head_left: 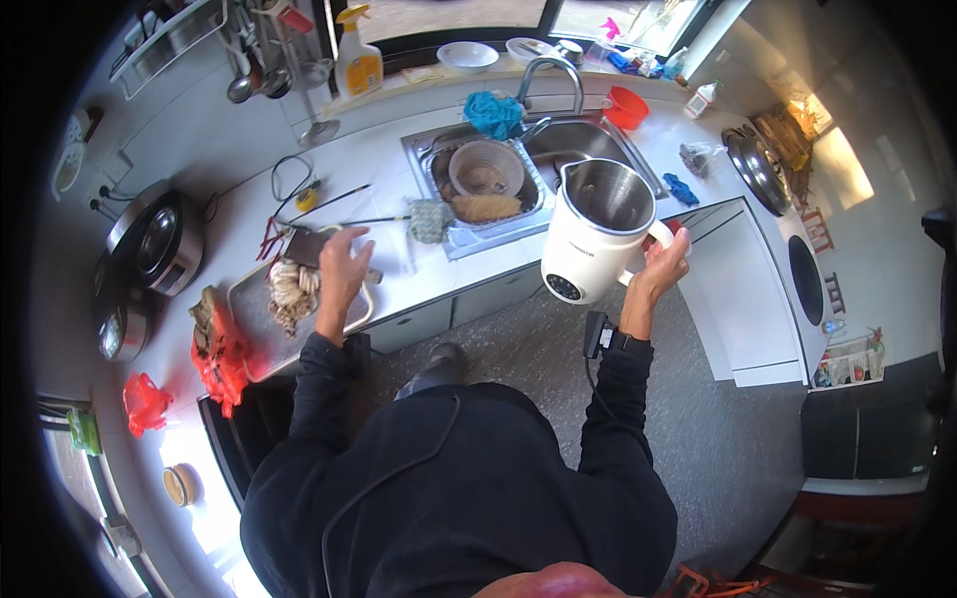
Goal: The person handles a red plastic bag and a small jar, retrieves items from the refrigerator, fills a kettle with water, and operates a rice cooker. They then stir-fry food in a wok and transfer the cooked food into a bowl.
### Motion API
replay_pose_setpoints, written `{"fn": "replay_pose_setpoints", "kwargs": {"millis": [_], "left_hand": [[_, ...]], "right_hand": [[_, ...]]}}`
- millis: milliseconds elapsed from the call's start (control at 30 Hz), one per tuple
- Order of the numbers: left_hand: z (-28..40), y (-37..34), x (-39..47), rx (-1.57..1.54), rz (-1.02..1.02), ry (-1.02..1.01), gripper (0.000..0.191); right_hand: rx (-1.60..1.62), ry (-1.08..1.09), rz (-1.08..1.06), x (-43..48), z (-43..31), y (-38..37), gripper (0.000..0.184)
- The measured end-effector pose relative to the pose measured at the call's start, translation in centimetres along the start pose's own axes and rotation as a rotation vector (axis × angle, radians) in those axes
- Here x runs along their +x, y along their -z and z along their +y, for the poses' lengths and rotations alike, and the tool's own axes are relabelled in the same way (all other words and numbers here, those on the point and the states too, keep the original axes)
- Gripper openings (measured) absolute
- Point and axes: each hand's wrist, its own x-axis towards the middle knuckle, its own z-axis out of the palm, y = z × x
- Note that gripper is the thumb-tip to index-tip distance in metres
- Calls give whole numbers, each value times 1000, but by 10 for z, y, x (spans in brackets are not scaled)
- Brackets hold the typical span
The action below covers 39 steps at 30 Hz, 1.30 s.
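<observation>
My right hand (658, 261) grips the handle of a white electric blender jug (587, 247), probably a soy milk maker. The jug is lidless and slightly tilted, with a bare steel interior and a round black control panel low on its side. It is held in front of the sink's right basin (591, 142). Above the counter at left is my left hand (344, 261), fingers apart, with nothing visible in it. Under and beside that hand are a dark flat rectangular object (303, 248), a bundle of pale cord-like strands (294, 284) and a shallow tray (254, 314).
The left basin holds a plastic strainer basket (486, 168) and a tan loofah-like scrubber (486, 208). A blue cloth (493, 113) hangs by the faucet (557, 63). Red plastic bags (220, 359) and a rice cooker (161, 239) stand left; a lidded wok (757, 168) sits right.
</observation>
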Motion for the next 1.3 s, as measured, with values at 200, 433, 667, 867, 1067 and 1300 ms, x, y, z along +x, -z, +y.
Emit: {"fn": "replay_pose_setpoints", "kwargs": {"millis": [200,433,667,867,1067,1300], "left_hand": [[5,-164,79,-98,-332,-91,35],[5,-384,220,-83,-554,-210,53],[14,-500,293,-58,-563,-204,68],[22,-502,299,-130,-460,-93,55],[30,-483,284,53,-496,-199,35],[39,-478,277,121,-502,-156,47]], "right_hand": [[-404,77,-13,107,56,-36,70],[-749,73,-211,200,109,-132,68],[-824,-38,-387,235,149,-166,64],[-570,-107,-547,259,179,-191,62],[-431,-267,-615,268,190,-202,61],[-262,-280,-654,273,195,-189,56]]}}
